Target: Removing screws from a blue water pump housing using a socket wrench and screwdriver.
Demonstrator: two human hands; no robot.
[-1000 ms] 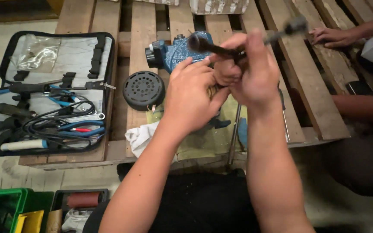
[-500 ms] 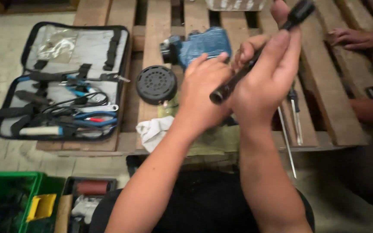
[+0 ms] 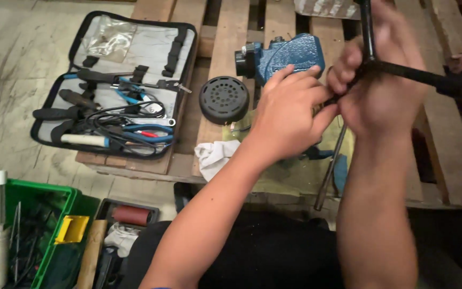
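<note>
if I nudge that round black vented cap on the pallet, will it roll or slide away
The round black vented cap lies flat on a pallet plank, so it would probably slide rather than roll. It looks like thin moulded plastic, likely light. Pushed sideways, its edge might catch in a gap between planks.

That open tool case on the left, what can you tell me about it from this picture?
The tool case is a soft zip-up pouch, black outside with a grey lining, lying opened flat at the left end of the wooden pallet. Its upper half has black elastic loops and a clear pocket. The lower half holds a jumble of black-handled tools, blue-handled pliers, a white-handled tool and coiled black wires. Neither hand touches it; the left hand works to its right, beside a round black vented cover.
</note>
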